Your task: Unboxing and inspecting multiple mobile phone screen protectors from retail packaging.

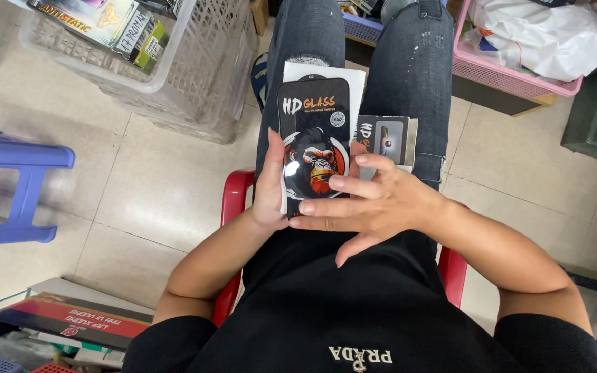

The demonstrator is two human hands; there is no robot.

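Left hand cups the black packet by its side edge over the lap, right hand lying fingers-flat across its lower half, so it looks liable to slide off toward the floor if that loose grip eases.

place: small phone-accessory shop | signs: plastic baskets of boxed stock, pink basket, cartons, tiled floor
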